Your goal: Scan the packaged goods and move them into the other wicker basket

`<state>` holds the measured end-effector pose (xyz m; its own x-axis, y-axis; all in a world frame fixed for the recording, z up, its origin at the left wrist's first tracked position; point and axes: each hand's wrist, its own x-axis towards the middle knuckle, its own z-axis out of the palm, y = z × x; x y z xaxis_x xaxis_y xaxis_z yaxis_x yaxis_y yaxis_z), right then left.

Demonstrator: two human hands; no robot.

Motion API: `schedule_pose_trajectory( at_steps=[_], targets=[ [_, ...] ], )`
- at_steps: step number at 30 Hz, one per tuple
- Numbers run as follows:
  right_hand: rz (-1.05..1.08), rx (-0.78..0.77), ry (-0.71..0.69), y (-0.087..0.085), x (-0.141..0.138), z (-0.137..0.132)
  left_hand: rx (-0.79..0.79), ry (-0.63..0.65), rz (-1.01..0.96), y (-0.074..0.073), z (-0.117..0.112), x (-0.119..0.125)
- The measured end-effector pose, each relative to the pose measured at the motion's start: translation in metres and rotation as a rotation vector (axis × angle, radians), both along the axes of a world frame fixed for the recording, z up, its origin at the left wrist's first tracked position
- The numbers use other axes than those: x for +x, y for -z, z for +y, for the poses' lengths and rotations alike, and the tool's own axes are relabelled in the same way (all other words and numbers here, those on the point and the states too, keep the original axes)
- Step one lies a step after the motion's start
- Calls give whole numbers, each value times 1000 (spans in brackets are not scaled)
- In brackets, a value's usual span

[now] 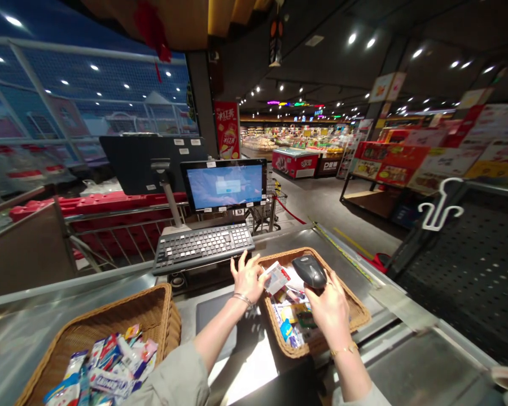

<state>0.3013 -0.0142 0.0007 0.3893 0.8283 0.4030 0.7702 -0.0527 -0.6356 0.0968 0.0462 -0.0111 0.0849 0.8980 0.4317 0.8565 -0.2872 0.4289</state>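
Observation:
My right hand (331,307) is wrapped round the handle of a black barcode scanner (309,270), whose head hangs over the right wicker basket (358,313). Between the thumb and fingers of my left hand (249,280) is a small pale packet with red print (276,278), held over the same basket's left edge. Several small snack packets (294,324) lie inside that basket, partly hidden by my right hand. At the lower left, a second wicker basket (158,304) holds a heap of colourful small packets (114,363).
A black keyboard (205,243) stands behind my left hand, below a lit monitor (226,185). The back of another screen (152,163) is left of it. Metal counter edges run along both sides. A white hook (440,206) hangs on the black panel (478,265) at right.

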Motion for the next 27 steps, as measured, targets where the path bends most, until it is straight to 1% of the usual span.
schedule_pose_trajectory(
  at_steps=[4, 9, 18, 21, 27],
  targets=[
    [-4, -25, -15, 3, 6, 2, -8, 12, -5, 3, 1, 7],
    [0, -14, -21, 6, 8, 4, -53, 5, -13, 5, 0, 15],
    [2, -11, -23, 7, 10, 4, -60, 5, -22, 9, 0, 18],
    [-6, -21, -26, 5, 9, 2, -50, -10, -47, 7, 0, 18],
    [-35, -17, -47, -1, 2, 0, -20, -44, -103, -5, -2, 11]
  ],
)
